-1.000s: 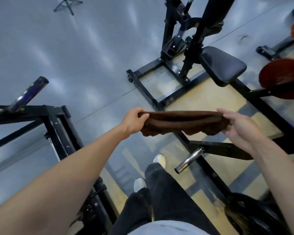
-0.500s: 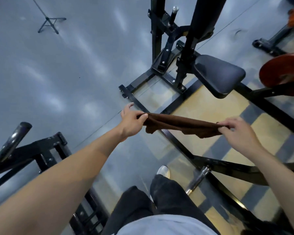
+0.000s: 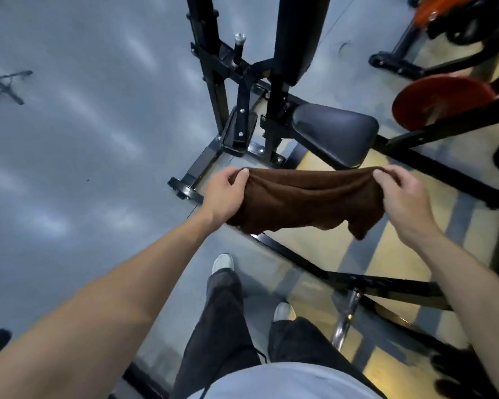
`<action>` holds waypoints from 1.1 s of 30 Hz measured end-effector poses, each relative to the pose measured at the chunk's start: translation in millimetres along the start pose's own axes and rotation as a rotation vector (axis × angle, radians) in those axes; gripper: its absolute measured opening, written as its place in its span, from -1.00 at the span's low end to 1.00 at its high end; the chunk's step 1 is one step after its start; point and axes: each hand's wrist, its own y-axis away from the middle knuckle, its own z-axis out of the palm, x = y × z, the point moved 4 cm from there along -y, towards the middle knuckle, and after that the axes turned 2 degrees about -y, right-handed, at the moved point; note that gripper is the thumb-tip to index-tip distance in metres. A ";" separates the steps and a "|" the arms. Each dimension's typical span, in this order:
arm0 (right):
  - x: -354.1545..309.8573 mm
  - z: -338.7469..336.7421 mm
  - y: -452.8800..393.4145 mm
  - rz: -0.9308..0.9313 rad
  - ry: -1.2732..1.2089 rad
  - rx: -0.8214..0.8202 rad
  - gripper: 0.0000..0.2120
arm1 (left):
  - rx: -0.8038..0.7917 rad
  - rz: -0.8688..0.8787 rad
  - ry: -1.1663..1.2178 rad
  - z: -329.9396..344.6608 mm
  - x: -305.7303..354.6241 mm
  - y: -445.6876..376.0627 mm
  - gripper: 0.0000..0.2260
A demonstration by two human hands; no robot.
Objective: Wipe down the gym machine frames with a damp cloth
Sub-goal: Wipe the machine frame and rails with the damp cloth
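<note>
A brown cloth hangs stretched between my two hands in mid-air. My left hand grips its left end and my right hand pinches its right end. Just beyond the cloth stands a black gym machine frame with two uprights, a bolted base and a black padded seat. A low black frame rail runs across the floor under the cloth toward the lower right.
A chrome peg sticks out of the low rail by my right foot. A red weight plate sits on another machine at the right. My legs and white shoes are below. Grey floor lies to the left, yellow and grey floor under the machine.
I have stepped closer to the machine, and the other frame at the left has dropped out of view. The cloth is spread wider and hangs lower between my hands.
</note>
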 end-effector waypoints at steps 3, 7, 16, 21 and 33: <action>-5.4 9.5 -2.3 0.020 0.001 0.200 -0.89 | -0.132 0.016 -0.001 8.9 9.5 -32.4 -0.75; -1.2 44.3 8.5 0.237 -0.096 0.337 -0.86 | -0.382 -0.198 0.171 31.6 12.7 -55.7 -0.79; -1.5 159.4 54.2 0.252 -0.131 0.094 -0.73 | -0.814 -0.483 0.386 82.4 12.5 -38.5 -0.64; 18.3 130.6 68.6 0.467 -0.457 0.180 -0.71 | -0.788 -0.336 0.226 91.6 10.1 -43.9 -0.84; 28.0 27.8 35.9 0.361 -0.290 -0.038 -0.75 | -1.178 -0.172 0.161 97.8 72.4 -36.1 -0.83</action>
